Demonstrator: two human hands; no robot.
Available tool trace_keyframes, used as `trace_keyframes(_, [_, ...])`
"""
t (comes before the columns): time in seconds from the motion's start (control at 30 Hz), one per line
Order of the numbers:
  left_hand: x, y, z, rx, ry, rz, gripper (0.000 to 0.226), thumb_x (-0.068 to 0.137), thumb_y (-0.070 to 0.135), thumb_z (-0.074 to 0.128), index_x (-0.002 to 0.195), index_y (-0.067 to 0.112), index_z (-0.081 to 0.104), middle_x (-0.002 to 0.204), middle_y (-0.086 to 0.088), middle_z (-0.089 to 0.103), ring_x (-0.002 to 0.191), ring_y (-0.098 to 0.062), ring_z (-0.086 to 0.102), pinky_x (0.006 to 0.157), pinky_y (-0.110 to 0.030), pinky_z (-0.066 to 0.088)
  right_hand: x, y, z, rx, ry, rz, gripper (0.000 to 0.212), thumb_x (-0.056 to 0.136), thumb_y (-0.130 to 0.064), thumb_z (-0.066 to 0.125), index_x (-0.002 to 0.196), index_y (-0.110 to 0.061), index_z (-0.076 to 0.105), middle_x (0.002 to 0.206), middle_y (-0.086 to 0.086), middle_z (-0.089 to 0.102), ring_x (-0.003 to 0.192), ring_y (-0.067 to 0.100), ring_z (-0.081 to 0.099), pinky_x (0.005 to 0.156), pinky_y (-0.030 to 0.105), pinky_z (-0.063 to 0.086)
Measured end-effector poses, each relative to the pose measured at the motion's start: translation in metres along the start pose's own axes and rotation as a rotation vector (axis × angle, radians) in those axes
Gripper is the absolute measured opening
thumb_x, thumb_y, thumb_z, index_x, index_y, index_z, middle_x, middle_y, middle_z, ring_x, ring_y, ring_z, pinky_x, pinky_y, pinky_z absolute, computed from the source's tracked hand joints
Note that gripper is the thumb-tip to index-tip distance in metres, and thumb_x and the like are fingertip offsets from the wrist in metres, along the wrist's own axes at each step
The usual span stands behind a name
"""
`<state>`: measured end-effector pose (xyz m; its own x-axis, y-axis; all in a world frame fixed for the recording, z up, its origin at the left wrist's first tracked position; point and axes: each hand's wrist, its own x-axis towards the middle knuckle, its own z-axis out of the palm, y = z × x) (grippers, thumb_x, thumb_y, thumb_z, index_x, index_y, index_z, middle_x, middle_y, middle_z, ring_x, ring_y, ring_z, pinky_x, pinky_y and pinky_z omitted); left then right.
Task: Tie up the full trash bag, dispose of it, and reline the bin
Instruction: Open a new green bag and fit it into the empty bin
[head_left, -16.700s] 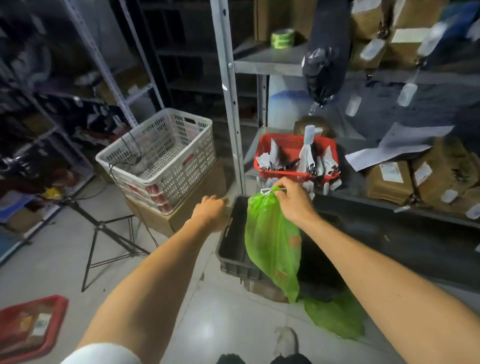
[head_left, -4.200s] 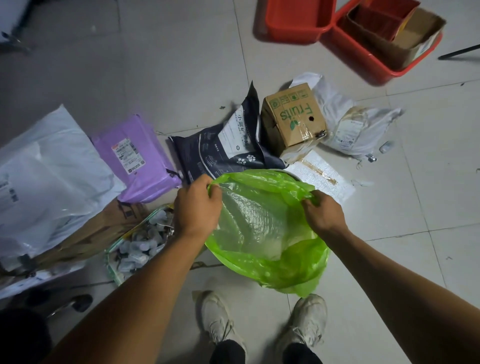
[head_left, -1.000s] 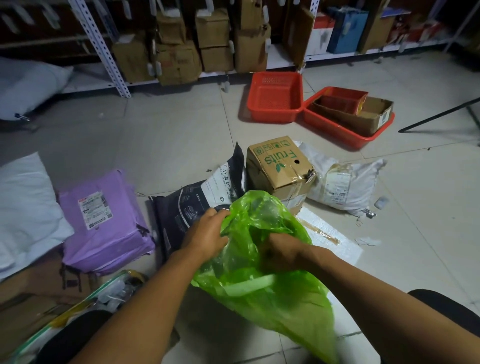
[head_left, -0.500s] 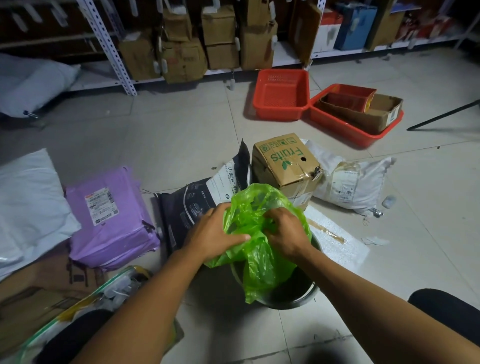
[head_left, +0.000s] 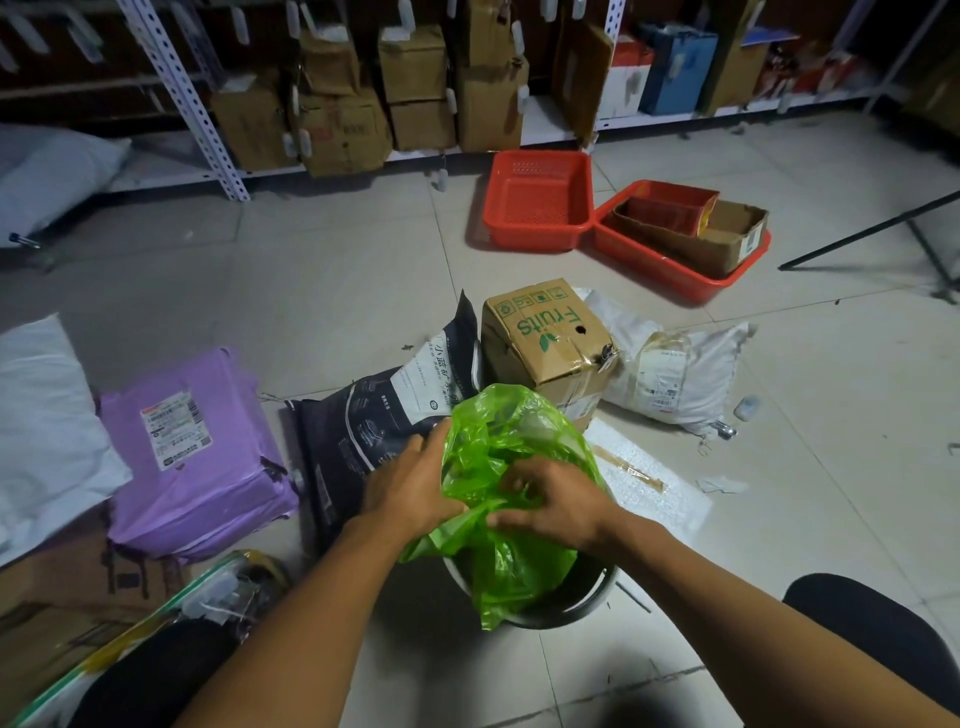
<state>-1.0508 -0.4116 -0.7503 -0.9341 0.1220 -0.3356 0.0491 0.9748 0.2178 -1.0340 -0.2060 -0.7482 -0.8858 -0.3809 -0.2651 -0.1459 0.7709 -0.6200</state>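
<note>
A thin green plastic bag (head_left: 511, 431) is bunched over a small round dark bin (head_left: 582, 605) on the tiled floor in front of me. Its lower part hangs inside the bin and over the near rim. My left hand (head_left: 410, 486) grips the bag's left side. My right hand (head_left: 550, 501) presses on the crumpled plastic from the right, fingers closed in its folds. Most of the bin is hidden under the bag and my hands.
A brown "Fruits" carton (head_left: 545, 345), a dark printed pouch (head_left: 374, 421), a purple parcel (head_left: 192, 452) and white parcels (head_left: 675, 374) lie around the bin. Two red baskets (head_left: 540, 200) sit farther back, before shelves of cartons (head_left: 415, 78). A tripod leg (head_left: 872, 228) crosses at right.
The bag went from held up and spread open to gathered over the bin, which has come into view. Over the last half second my hands have only shifted slightly on the plastic.
</note>
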Motion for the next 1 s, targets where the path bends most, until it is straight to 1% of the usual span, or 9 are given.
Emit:
trace_keyframes(0.1, [0.001, 0.001, 0.002, -0.026, 0.019, -0.012, 0.107, 0.075, 0.047, 0.076, 0.151, 0.034, 0.002, 0.138, -0.004, 0.044, 0.119, -0.032, 0.055, 0.091, -0.046, 0.050, -0.001, -0.001, 0.007, 0.004, -0.252, 0.024, 0.094, 0.062, -0.058, 0.081, 0.142, -0.031, 0.038, 0.142, 0.000, 0.045, 0.129, 0.020, 0.044, 0.108, 0.032, 0.037])
trace_keyframes(0.17, [0.001, 0.000, 0.004, -0.038, 0.021, -0.005, 0.106, 0.074, 0.047, 0.076, 0.151, 0.034, 0.004, 0.138, -0.005, 0.045, 0.119, -0.033, 0.055, 0.090, -0.046, 0.051, -0.001, 0.004, 0.015, -0.143, -0.302, 0.026, 0.108, 0.061, -0.048, 0.086, 0.148, -0.035, 0.022, 0.145, 0.004, 0.041, 0.131, 0.027, 0.044, 0.110, 0.038, 0.038])
trace_keyframes(0.3, [0.001, -0.001, 0.006, -0.093, 0.019, 0.036, 0.102, 0.075, 0.044, 0.077, 0.150, 0.032, 0.008, 0.138, -0.007, 0.050, 0.119, -0.032, 0.056, 0.090, -0.044, 0.050, 0.003, 0.013, 0.030, -0.439, -0.091, 0.036, 0.084, 0.079, -0.032, 0.070, 0.145, -0.027, 0.018, 0.126, 0.007, 0.057, 0.102, 0.035, 0.062, 0.081, 0.042, 0.053])
trace_keyframes(0.43, [0.000, -0.007, 0.007, -0.134, 0.021, 0.048, 0.096, 0.077, 0.040, 0.075, 0.149, 0.032, 0.012, 0.137, -0.007, 0.054, 0.117, -0.032, 0.058, 0.089, -0.043, 0.051, 0.002, 0.021, 0.033, -0.434, 0.017, 0.074, 0.071, 0.084, -0.032, 0.063, 0.143, -0.022, 0.023, 0.120, 0.006, 0.061, 0.098, 0.033, 0.063, 0.076, 0.041, 0.051])
trace_keyframes(0.6, [0.000, -0.014, 0.009, -0.240, 0.029, 0.000, 0.097, 0.074, 0.036, 0.079, 0.149, 0.029, 0.017, 0.138, -0.011, 0.053, 0.119, -0.033, 0.056, 0.094, -0.043, 0.050, -0.012, 0.033, 0.013, -0.236, -0.038, 0.006, 0.075, 0.073, -0.048, 0.074, 0.137, -0.028, 0.039, 0.126, 0.001, 0.061, 0.110, 0.026, 0.060, 0.087, 0.034, 0.048])
trace_keyframes(0.77, [-0.004, -0.012, 0.010, -0.373, -0.006, 0.020, 0.102, 0.066, 0.042, 0.083, 0.148, 0.029, 0.023, 0.142, -0.009, 0.049, 0.125, -0.029, 0.052, 0.102, -0.038, 0.045, -0.025, 0.039, 0.011, -0.327, -0.158, -0.044, 0.081, 0.066, -0.058, 0.074, 0.134, -0.035, 0.037, 0.127, -0.002, 0.061, 0.112, 0.024, 0.060, 0.094, 0.036, 0.048])
trace_keyframes(0.83, [-0.006, -0.010, 0.012, -0.387, -0.043, 0.033, 0.111, 0.063, 0.046, 0.084, 0.151, 0.029, 0.018, 0.146, -0.008, 0.045, 0.131, -0.028, 0.047, 0.106, -0.040, 0.042, -0.022, 0.037, 0.023, -0.440, -0.167, -0.076, 0.078, 0.075, -0.053, 0.069, 0.139, -0.033, 0.030, 0.123, 0.002, 0.062, 0.109, 0.027, 0.060, 0.093, 0.038, 0.047])
trace_keyframes(0.9, [-0.006, -0.009, 0.014, -0.382, -0.057, 0.048, 0.116, 0.061, 0.049, 0.085, 0.151, 0.031, 0.014, 0.147, -0.007, 0.043, 0.133, -0.028, 0.046, 0.108, -0.040, 0.041, -0.014, 0.033, 0.034, -0.553, -0.170, -0.082, 0.067, 0.088, -0.038, 0.061, 0.143, -0.028, 0.023, 0.113, 0.007, 0.064, 0.101, 0.031, 0.063, 0.088, 0.040, 0.047])
trace_keyframes(1.0, [-0.006, -0.010, 0.017, -0.385, -0.054, 0.068, 0.119, 0.058, 0.049, 0.086, 0.150, 0.034, 0.013, 0.145, -0.006, 0.045, 0.132, -0.026, 0.046, 0.107, -0.040, 0.041, -0.005, 0.031, 0.044, -0.650, -0.228, 0.002, 0.064, 0.093, -0.025, 0.053, 0.145, -0.022, 0.018, 0.108, 0.010, 0.066, 0.096, 0.034, 0.065, 0.076, 0.039, 0.044])
